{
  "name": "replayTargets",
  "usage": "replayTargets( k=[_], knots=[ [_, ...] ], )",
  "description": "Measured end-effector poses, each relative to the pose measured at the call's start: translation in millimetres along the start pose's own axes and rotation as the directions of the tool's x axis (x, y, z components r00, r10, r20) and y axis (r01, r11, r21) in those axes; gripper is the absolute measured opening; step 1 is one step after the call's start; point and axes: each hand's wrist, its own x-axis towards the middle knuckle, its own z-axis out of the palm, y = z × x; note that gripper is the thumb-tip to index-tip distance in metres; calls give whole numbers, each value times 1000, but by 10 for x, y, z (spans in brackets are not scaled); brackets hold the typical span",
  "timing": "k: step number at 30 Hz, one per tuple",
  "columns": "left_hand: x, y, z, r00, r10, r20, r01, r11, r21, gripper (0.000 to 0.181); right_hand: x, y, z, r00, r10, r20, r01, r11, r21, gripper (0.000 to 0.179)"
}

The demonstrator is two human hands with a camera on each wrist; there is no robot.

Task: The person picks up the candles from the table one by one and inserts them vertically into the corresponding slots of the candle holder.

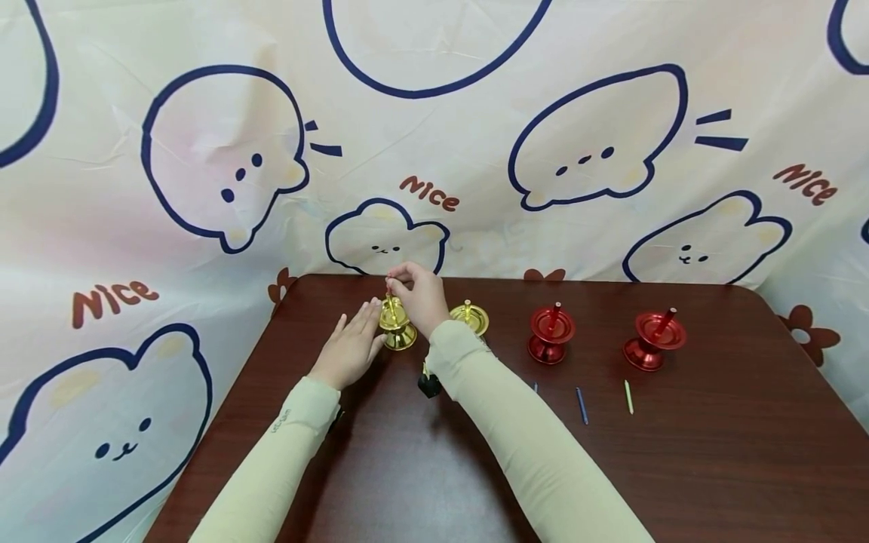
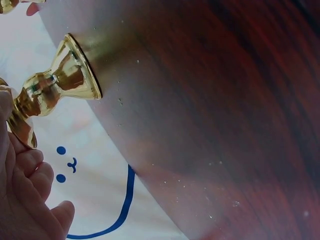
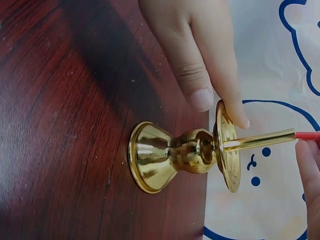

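Right hand [image 1: 421,299]: thumb and fingertips are together, clamped on the red candle [image 3: 307,135]. Directly below this grip, the red candle's lower end meets the mouth of the upright tube [image 3: 267,139] on the gold holder [image 3: 194,151]; the depth of insertion, if any, cannot be told. The gold holder stands with its base on the table [image 1: 434,483]. Just left of the grip and lower, the left hand [image 1: 348,350] holds the rim of the holder's plate [image 3: 228,162], with the thumb and index finger on opposite sides of it. Near the grip on its right, the second gold holder [image 1: 479,320] stands partly hidden by the right sleeve [image 1: 526,418]. Farther right stand the first red holder [image 1: 547,348] and, well apart from the grip, the second red holder [image 1: 645,354]. Nearer the person and right of the grip lie the blue stick [image 1: 582,406], the green stick [image 1: 628,397] and another blue stick [image 1: 535,387], mostly covered by the sleeve. Below the grip, beside the right cuff, is a black object [image 1: 428,385], not identifiable. Behind the grip hangs a printed cloth [image 1: 475,158].
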Motion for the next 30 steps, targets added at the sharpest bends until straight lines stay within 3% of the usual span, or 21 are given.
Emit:
replayTargets(
  k=[8, 30],
  knots=[
    [0, -5, -7, 1000, 7, -7, -7, 1000, -2, 67, 8, -60, -7, 999, -23, 41, 27, 995, -98, 10],
    [-7, 3, -6, 1000, 8, -6, -8, 1000, -14, 67, -11, -69, -14, 998, -10, 63, 21, 983, -181, 9]
  ],
)
